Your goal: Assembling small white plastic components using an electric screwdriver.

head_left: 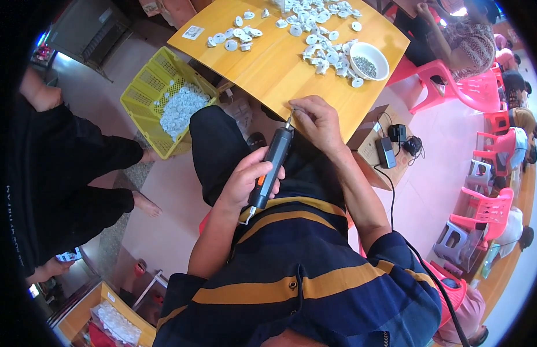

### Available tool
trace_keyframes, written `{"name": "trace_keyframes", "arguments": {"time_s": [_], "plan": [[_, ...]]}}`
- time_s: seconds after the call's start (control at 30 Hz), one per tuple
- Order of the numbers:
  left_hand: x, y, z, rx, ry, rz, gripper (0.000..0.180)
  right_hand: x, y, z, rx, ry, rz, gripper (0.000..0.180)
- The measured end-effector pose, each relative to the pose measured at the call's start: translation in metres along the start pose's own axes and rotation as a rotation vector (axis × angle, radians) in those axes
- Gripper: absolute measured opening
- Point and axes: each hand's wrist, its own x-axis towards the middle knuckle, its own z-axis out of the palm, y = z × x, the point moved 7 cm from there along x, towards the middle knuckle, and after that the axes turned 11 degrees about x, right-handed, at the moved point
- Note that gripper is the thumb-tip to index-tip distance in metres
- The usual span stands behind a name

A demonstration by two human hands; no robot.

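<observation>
My left hand [244, 178] is wrapped round a black electric screwdriver [279, 149] with an orange switch, held at a slant over my lap. Its metal bit [289, 122] points up toward the near edge of the yellow wooden table [265, 66]. At the bit's tip, the thumb and forefinger of my right hand [319, 122] are pinched together. Whatever lies between them is too small to make out. Beyond that hand, a white bowl [385, 63] holds many small metal pieces that look like screws. Numerous round white plastic parts [321, 39] lie scattered across the tabletop.
Left of the table stands a yellow plastic basket [142, 113] with many white parts inside. A cardboard box [369, 151] at the right carries black adapters and cables. Another person [66, 168] stands at left; others sit on pink chairs [473, 89] at right.
</observation>
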Motion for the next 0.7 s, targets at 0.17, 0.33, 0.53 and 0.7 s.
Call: {"name": "trace_keyframes", "arguments": {"time_s": [0.17,0.33,0.53,0.7], "plan": [[0.0010,-0.0011,-0.0020,0.003,-0.006,0.010,0.041,0.0003,-0.0007,0.0002,-0.004,-0.001,0.009,0.024],[0.0016,0.0003,-0.0011,0.013,-0.004,0.012,0.040,-0.0002,0.0016,-0.0001,-0.016,-0.014,0.022,0.024],[0.0021,0.0004,-0.0027,0.026,0.001,0.011,0.038,-0.0005,0.0030,0.0005,-0.036,-0.023,0.029,0.023],[0.0037,0.0001,-0.0018,0.034,-0.004,0.024,0.037,-0.0003,0.0035,0.0007,-0.044,-0.024,0.038,0.024]]}}
